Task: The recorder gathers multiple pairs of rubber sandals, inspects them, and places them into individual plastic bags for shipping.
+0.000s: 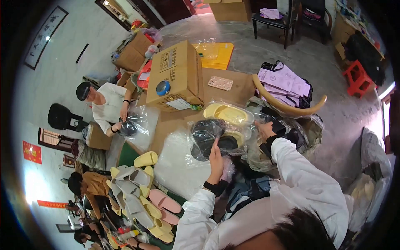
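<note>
My left hand (pixel 216 163) closes on the near edge of a clear plastic bag with black slippers (pixel 205 135) inside, its thumb pointing up along the plastic. Beside it, a yellow slipper (pixel 228 114) and a dark-soled one (pixel 228 143) lie among crinkled plastic. Over on the right, my right hand (pixel 264 130) has its fingers curled at a black slipper (pixel 278 126), by the mouth of a large clear sack (pixel 260 156) holding more black slippers. The plastic and the slipper partly hide those fingers.
A big cardboard box (pixel 177 75) with a roll of tape (pixel 163 88) stands on the table, near a phone (pixel 220 83). Flat clear bags (pixel 179 166) lie left. Slippers (pixel 137 187) are piled lower left. A curved chair rail (pixel 287 107) borders the right. A co-worker (pixel 106 102) handles a black bagged item.
</note>
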The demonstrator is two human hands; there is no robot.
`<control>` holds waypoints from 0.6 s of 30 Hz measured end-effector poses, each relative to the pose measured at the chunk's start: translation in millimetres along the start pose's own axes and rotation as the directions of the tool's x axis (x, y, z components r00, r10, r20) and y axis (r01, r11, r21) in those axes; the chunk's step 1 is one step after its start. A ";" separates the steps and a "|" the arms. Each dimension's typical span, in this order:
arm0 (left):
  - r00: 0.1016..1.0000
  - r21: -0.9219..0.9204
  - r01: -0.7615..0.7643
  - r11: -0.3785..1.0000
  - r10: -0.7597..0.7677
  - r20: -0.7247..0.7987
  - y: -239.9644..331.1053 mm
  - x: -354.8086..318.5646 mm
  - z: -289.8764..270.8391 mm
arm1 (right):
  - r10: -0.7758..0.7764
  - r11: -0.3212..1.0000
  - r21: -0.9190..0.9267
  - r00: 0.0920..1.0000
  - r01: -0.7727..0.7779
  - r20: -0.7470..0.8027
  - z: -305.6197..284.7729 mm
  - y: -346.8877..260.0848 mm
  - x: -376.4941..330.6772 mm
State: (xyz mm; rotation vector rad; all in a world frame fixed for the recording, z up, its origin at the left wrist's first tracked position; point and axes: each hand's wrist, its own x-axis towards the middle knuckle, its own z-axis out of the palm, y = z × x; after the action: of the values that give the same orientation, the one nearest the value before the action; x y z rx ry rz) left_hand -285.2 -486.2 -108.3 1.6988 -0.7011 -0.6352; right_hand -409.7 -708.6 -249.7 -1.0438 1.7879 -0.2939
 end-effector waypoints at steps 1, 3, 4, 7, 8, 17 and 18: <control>1.000 -0.004 -0.004 1.000 0.004 -0.005 0.4 -0.3 3.6 | -0.007 1.000 -0.001 1.000 0.007 -0.001 -4.2 -0.4 0.1; 1.000 -0.022 0.007 1.000 -0.007 -0.011 -3.5 1.0 7.3 | -0.159 0.969 0.230 0.940 0.090 0.302 -11.0 8.3 9.4; 0.999 -0.025 -0.004 1.000 0.005 0.037 3.7 4.2 23.8 | -0.125 0.982 0.157 0.988 0.109 0.094 -11.7 32.9 52.6; 0.999 -0.030 -0.012 0.999 0.014 0.040 -3.6 5.8 25.9 | -0.024 0.995 0.095 0.987 0.009 0.156 -7.4 36.7 68.1; 0.999 -0.005 0.005 1.000 -0.005 -0.046 -15.2 1.4 2.8 | 0.031 0.999 0.040 0.997 -0.034 0.077 6.2 -9.3 -11.7; 0.999 -0.039 -0.039 0.998 0.040 0.014 -11.6 3.4 18.6 | -0.005 0.936 0.349 0.990 -0.046 0.143 5.6 42.8 41.9; 0.998 -0.058 -0.045 0.997 0.048 0.040 -13.7 3.5 22.5 | -0.029 0.910 0.411 0.983 -0.049 0.182 3.7 57.4 62.1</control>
State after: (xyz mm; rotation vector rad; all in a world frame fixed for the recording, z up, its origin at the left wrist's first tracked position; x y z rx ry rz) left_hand -297.4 -500.9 -126.8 1.6164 -0.7427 -0.6530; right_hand -443.9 -720.6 -326.2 -0.7306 1.4769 -0.5289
